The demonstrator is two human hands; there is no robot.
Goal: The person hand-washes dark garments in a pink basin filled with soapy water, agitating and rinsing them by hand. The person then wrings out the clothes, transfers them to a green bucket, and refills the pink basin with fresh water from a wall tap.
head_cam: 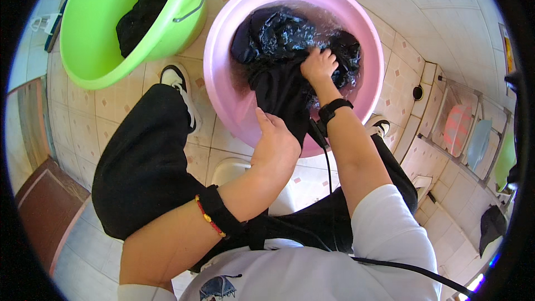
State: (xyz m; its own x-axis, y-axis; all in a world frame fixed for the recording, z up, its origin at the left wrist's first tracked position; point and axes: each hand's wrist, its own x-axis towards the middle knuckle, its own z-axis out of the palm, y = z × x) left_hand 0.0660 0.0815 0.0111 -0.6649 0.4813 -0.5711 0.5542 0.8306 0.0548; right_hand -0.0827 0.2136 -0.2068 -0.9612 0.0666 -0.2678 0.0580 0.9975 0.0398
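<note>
A pink plastic basin (217, 88) stands on the floor before me, holding water and a wet black garment (278, 92). Part of the cloth lies bunched and glistening at the far side of the basin. A stretch of it runs up towards the near rim, where my left hand (276, 140) grips it, thumb uppermost. Farther in, my right hand (319, 65) has its fingers curled on the soaked fabric at the water's surface. Its fingertips are partly hidden in the folds.
A green bucket (90, 42) with a metal handle stands at the far left, black cloth (146, 12) inside it. A white stool (230, 169) shows between my legs. On the right wall, a rack (464, 129) holds several basins. A black cable (329, 175) hangs from my right wrist.
</note>
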